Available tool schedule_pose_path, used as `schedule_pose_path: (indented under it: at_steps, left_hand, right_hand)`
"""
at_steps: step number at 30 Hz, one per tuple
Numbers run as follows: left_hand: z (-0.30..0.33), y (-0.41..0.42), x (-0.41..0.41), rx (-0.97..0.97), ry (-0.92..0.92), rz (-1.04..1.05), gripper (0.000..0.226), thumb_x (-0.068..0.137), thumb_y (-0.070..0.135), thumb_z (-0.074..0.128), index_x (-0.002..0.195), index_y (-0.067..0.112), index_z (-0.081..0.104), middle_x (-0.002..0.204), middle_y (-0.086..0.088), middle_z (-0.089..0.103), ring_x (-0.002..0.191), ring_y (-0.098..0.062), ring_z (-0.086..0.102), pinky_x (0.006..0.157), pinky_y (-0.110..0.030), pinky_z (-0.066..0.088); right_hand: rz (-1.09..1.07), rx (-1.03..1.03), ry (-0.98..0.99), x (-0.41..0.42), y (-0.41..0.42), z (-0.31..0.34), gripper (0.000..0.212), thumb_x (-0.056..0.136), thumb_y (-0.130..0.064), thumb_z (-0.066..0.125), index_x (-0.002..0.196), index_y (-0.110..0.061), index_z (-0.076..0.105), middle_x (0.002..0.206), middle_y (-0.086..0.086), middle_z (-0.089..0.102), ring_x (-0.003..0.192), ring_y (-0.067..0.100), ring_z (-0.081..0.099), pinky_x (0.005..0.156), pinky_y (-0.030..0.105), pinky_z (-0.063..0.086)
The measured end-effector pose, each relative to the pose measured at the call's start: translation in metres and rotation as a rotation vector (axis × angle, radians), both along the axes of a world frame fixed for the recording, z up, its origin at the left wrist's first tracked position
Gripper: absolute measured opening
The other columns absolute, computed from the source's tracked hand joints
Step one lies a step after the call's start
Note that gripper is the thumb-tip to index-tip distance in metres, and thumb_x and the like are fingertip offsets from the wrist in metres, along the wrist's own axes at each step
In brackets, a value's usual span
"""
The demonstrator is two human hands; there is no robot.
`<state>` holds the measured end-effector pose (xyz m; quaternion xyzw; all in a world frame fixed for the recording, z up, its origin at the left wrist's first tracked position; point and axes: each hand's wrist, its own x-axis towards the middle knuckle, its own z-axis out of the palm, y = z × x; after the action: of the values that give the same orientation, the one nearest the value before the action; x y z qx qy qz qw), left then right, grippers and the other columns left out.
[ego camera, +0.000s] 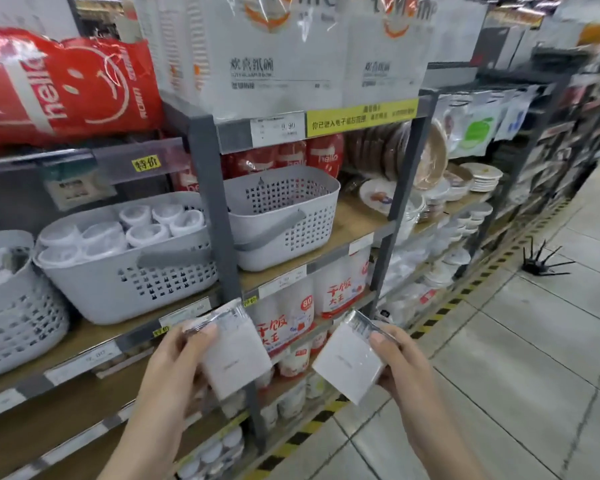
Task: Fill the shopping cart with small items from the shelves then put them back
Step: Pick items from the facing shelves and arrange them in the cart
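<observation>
The left hand gripped one flat white plastic-wrapped packet while the right hand gripped another matching white packet.

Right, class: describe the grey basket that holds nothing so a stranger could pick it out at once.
Start at the dark grey shelf post in the middle of the view. Just right of it, on the wooden shelf under the yellow sign, stands the empty basket. Unlike the basket on the left, it holds no white cups.
</observation>
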<state>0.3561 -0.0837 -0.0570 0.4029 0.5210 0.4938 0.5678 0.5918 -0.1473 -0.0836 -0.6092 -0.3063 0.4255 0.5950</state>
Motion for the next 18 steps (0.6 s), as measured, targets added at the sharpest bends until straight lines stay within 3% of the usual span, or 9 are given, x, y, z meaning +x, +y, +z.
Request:
schedule_pose_path:
  at_steps: [4,7,10,16,18]
  left_hand:
    - [0.007,0.052,0.034,0.058,0.013,0.015,0.009,0.089,0.029,0.06,0.092,0.024,0.067,0.093,-0.004,0.069,0.088,-0.025,0.061,0.085,-0.049,0.047]
    - [0.016,0.09,0.061,0.098,0.012,-0.015,0.01,0.089,0.03,0.059,0.091,0.026,0.068,0.094,-0.001,0.069,0.09,-0.023,0.062,0.081,-0.042,0.046]
    - [0.029,0.125,0.085,0.16,0.041,-0.017,0.011,0.088,0.03,0.06,0.092,0.027,0.069,0.097,0.001,0.07,0.095,-0.021,0.063,0.088,-0.045,0.048]
    - [0.054,0.182,0.11,0.224,0.065,0.0,0.012,0.089,0.031,0.058,0.094,0.024,0.067,0.091,0.001,0.072,0.088,-0.021,0.066,0.082,-0.044,0.053]
    - [0.058,0.201,0.114,0.253,0.08,0.028,0.013,0.089,0.032,0.058,0.095,0.024,0.067,0.088,0.004,0.073,0.083,-0.015,0.067,0.071,-0.033,0.054]
  right_hand:
    - [-0.019,-0.007,0.01,0.032,0.055,0.006,0.014,0.092,-0.031,0.058,0.103,-0.03,0.067,0.099,0.009,0.068,0.092,0.03,0.065,0.082,0.048,0.051]
    - [-0.023,0.023,0.015,0.057,0.092,0.015,0.012,0.09,-0.032,0.06,0.098,-0.029,0.068,0.099,0.007,0.069,0.092,0.028,0.065,0.084,0.046,0.05]
    - [-0.014,0.051,0.022,0.079,0.126,0.026,0.012,0.089,-0.031,0.06,0.096,-0.026,0.068,0.093,0.003,0.071,0.087,0.024,0.064,0.081,0.042,0.048]
    - [-0.02,0.137,0.076,0.113,0.19,0.043,0.024,0.093,-0.026,0.055,0.11,-0.015,0.067,0.099,0.006,0.07,0.089,0.022,0.065,0.073,0.036,0.05]
    - [0.004,0.161,0.08,0.121,0.215,0.049,0.025,0.092,-0.027,0.055,0.11,-0.015,0.067,0.103,0.008,0.071,0.092,0.022,0.066,0.076,0.037,0.05]
